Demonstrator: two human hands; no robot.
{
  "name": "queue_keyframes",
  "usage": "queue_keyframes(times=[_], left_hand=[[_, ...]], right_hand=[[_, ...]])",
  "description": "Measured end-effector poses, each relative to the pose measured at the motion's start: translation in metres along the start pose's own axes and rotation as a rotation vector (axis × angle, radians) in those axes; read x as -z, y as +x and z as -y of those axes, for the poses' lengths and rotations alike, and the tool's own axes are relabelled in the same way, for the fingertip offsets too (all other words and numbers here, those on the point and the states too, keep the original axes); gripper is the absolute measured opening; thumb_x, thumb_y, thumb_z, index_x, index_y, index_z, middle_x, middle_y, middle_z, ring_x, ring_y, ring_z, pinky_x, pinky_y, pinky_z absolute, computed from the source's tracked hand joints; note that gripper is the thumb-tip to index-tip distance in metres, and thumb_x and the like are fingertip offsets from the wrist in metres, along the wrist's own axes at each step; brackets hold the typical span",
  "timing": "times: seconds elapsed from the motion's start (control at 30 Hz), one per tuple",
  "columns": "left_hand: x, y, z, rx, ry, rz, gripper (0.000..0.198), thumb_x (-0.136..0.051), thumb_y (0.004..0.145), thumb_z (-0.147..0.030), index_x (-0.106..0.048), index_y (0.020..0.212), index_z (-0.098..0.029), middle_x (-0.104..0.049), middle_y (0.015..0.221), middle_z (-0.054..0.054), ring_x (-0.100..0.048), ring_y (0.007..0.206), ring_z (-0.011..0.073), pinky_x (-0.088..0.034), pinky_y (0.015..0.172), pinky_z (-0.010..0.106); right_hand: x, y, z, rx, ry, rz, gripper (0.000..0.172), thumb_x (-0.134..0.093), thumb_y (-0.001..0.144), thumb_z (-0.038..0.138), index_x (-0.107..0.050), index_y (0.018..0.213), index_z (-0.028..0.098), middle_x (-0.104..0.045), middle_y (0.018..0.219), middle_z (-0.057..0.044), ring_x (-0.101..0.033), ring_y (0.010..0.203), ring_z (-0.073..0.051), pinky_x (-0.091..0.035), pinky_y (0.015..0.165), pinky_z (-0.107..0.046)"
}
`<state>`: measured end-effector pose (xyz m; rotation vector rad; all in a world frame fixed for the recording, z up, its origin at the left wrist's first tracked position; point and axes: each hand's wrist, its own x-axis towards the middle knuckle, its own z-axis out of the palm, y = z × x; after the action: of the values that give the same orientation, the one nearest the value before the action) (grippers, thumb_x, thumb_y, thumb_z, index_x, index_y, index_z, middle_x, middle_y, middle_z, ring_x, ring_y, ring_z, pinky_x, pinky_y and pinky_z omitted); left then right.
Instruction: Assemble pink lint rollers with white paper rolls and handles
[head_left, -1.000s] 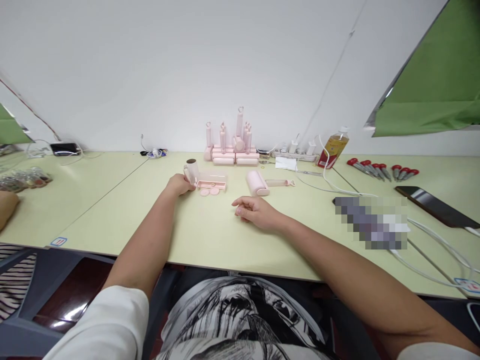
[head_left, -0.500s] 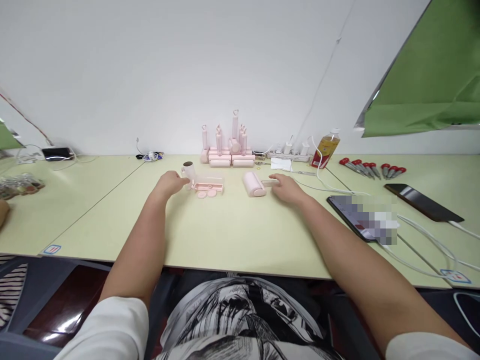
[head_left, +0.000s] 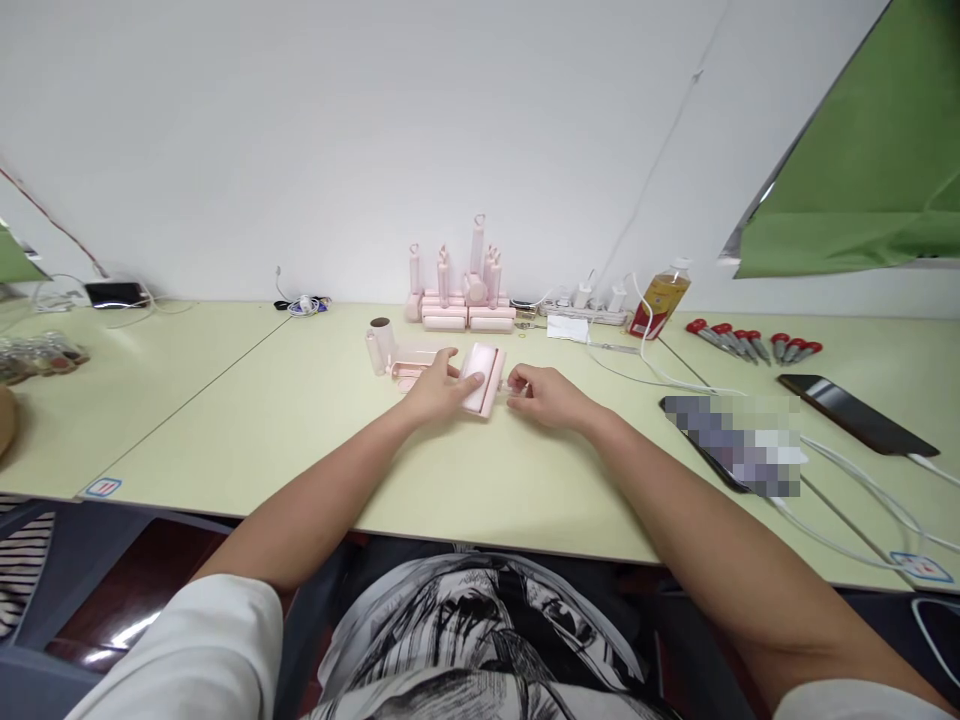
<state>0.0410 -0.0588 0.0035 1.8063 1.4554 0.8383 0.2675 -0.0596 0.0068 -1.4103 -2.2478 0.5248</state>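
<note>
The left hand [head_left: 439, 390] is clamped on the body of a pink roller [head_left: 478, 382] at the middle of the worktop [head_left: 465, 490], with the thumb across its near face. The right hand [head_left: 551, 398] is closed, thumb against bent fingers, around the roller's slender handle [head_left: 505, 386], which projects right from the body and is mostly hidden by the fingers. The roller is tilted; whether it touches the worktop cannot be told. Left of the roller and just beyond the left hand lies an open pink tray [head_left: 405, 370], partly hidden by that hand. A pale tube [head_left: 382, 342] with a dark open end stands upright at the tray's far left. Farther back, near the wall [head_left: 337, 150], a cluster of pink rollers [head_left: 469, 318] is grouped, several with handles upright. Right of the cluster are a power strip [head_left: 596, 311], a white paper [head_left: 568, 328] and a tilted bottle [head_left: 660, 300] of yellow liquid. Red-ended tools [head_left: 720, 333] lie in a row at far right; nearer, a dark phone [head_left: 855, 412] and a second phone, partly pixelated [head_left: 712, 440], lie flat. A coiled white cable [head_left: 304, 305] rests at far left of the cluster.
</note>
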Motion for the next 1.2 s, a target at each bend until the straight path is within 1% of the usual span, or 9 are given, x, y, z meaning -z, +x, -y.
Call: queue_keyframes(times=[0.13, 0.23, 0.37, 0.47, 0.6, 0.8, 0.97, 1.03, 1.2], left_hand=[[0.0, 0.004, 0.002, -0.003, -0.233, 0.065, 0.058, -0.066, 0.083, -0.053, -0.05, 0.127, -0.02, -0.066, 0.119, 0.011, -0.066, 0.101, 0.0227, -0.054, 0.077, 0.03], [0.013, 0.009, 0.0, 0.004, -0.285, -0.078, 0.062, -0.069, 0.081, -0.051, -0.046, 0.13, -0.02, -0.067, 0.117, 0.011, -0.067, 0.097, 0.0219, -0.055, 0.073, 0.029], [0.047, 0.024, -0.021, -0.029, -0.16, -0.236, 0.066, -0.073, 0.078, -0.048, -0.044, 0.13, -0.02, -0.067, 0.117, 0.01, -0.067, 0.094, 0.0207, -0.054, 0.074, 0.03], [0.059, 0.047, -0.046, -0.093, 0.054, -0.082, 0.067, -0.08, 0.069, -0.042, -0.052, 0.126, -0.02, -0.065, 0.12, 0.009, -0.065, 0.098, 0.022, -0.052, 0.08, 0.03], [0.036, 0.089, -0.063, -0.218, 0.231, 0.123, 0.067, -0.079, 0.068, -0.039, -0.055, 0.127, -0.019, -0.063, 0.125, 0.01, -0.062, 0.107, 0.0245, -0.049, 0.087, 0.031], [-0.002, 0.126, -0.047, -0.272, 0.484, 0.254, 0.04, -0.07, 0.071, -0.026, -0.063, 0.11, -0.018, -0.068, 0.11, 0.009, -0.063, 0.104, 0.0272, -0.049, 0.089, 0.035], [-0.009, 0.133, -0.042, -0.323, 0.405, 0.384, 0.083, -0.068, 0.071, -0.022, -0.035, 0.146, -0.019, -0.051, 0.144, 0.013, -0.055, 0.124, 0.0236, -0.048, 0.096, 0.031], [-0.014, 0.138, -0.046, -0.353, 0.4, 0.395, 0.086, -0.066, 0.07, -0.018, -0.032, 0.149, -0.017, -0.048, 0.147, 0.015, -0.051, 0.13, 0.0245, -0.046, 0.101, 0.032], [-0.044, 0.154, -0.064, -0.509, 0.586, 0.279, 0.077, -0.066, 0.075, -0.028, -0.04, 0.146, -0.015, -0.041, 0.151, 0.017, -0.042, 0.137, 0.0308, -0.035, 0.113, 0.04]], right_hand=[[0.0, -0.003, 0.003, 0.053, 0.103, 0.041, 0.017, -0.062, 0.077, 0.031, -0.057, 0.089, 0.021, -0.066, 0.086, -0.003, -0.056, 0.071, -0.017, -0.039, 0.066, -0.029], [0.009, 0.0, -0.007, 0.012, 0.072, -0.013, 0.017, -0.062, 0.076, 0.03, -0.057, 0.089, 0.021, -0.065, 0.083, -0.002, -0.056, 0.072, -0.017, -0.039, 0.067, -0.029], [0.022, 0.008, -0.029, -0.132, 0.037, -0.272, 0.017, -0.062, 0.073, 0.03, -0.057, 0.087, 0.021, -0.065, 0.082, -0.002, -0.056, 0.073, -0.018, -0.038, 0.067, -0.03], [0.024, 0.013, -0.042, -0.226, 0.106, -0.478, 0.017, -0.062, 0.071, 0.032, -0.057, 0.084, 0.021, -0.064, 0.079, -0.002, -0.056, 0.073, -0.019, -0.039, 0.066, -0.03], [0.024, 0.014, -0.048, -0.305, 0.136, -0.588, 0.017, -0.062, 0.068, 0.031, -0.057, 0.081, 0.021, -0.065, 0.079, -0.002, -0.057, 0.073, -0.02, -0.039, 0.066, -0.031], [0.032, 0.013, -0.048, -0.37, 0.099, -0.707, 0.019, -0.061, 0.069, 0.029, -0.058, 0.086, 0.021, -0.066, 0.08, -0.003, -0.058, 0.073, -0.021, -0.04, 0.067, -0.033], [0.025, 0.017, -0.053, -0.402, 0.139, -0.625, 0.017, -0.062, 0.068, 0.028, -0.057, 0.083, 0.022, -0.066, 0.081, -0.003, -0.058, 0.074, -0.021, -0.041, 0.068, -0.032], [0.023, 0.018, -0.057, -0.426, 0.184, -0.649, 0.017, -0.063, 0.069, 0.03, -0.056, 0.082, 0.022, -0.066, 0.082, -0.004, -0.058, 0.074, -0.021, -0.042, 0.068, -0.033], [0.031, 0.022, -0.071, -0.466, 0.302, -0.928, 0.023, -0.059, 0.075, 0.035, -0.054, 0.093, 0.02, -0.064, 0.085, -0.005, -0.06, 0.079, -0.022, -0.046, 0.075, -0.034]])
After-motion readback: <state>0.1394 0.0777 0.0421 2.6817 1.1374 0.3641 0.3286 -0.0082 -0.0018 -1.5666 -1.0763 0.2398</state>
